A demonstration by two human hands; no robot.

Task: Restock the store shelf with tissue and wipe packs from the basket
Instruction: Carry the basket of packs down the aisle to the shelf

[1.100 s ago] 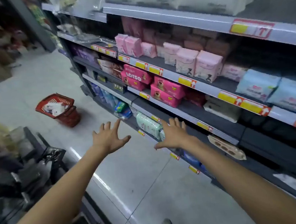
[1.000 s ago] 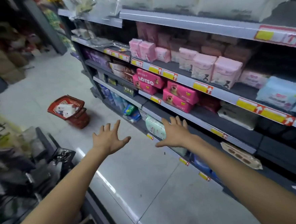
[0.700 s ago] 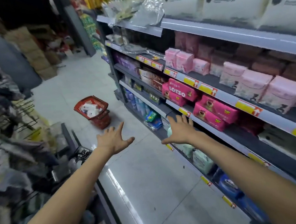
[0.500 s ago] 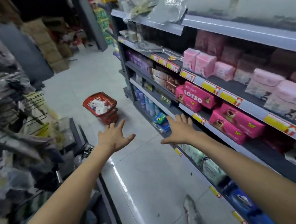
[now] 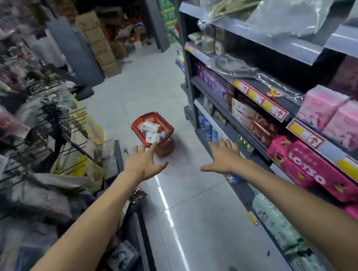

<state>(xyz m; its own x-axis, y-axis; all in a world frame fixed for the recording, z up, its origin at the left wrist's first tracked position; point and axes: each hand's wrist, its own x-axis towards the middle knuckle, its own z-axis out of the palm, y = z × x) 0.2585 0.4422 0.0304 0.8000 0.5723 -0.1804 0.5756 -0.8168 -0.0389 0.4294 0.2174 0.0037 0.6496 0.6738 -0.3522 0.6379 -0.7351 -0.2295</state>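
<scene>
Both hands are empty and spread wide, fingers straight: the left hand [image 5: 143,164] and right hand [image 5: 222,158] reach out over the floor [image 5: 184,198]. The red basket [image 5: 166,147] stands on the floor just beyond the left hand's fingertips, with several white packs [image 5: 150,130] inside, so the restocking looks unfinished, and the next pack has not yet been picked up. The shelf [image 5: 232,119] runs along the far side of the right hand, already carrying pink boxes [image 5: 311,164].

The left fingers cover the basket's near wall. How many packs lie under the top ones cannot be told, nor which gap awaits them. The racks beyond the left hand are blurred.
</scene>
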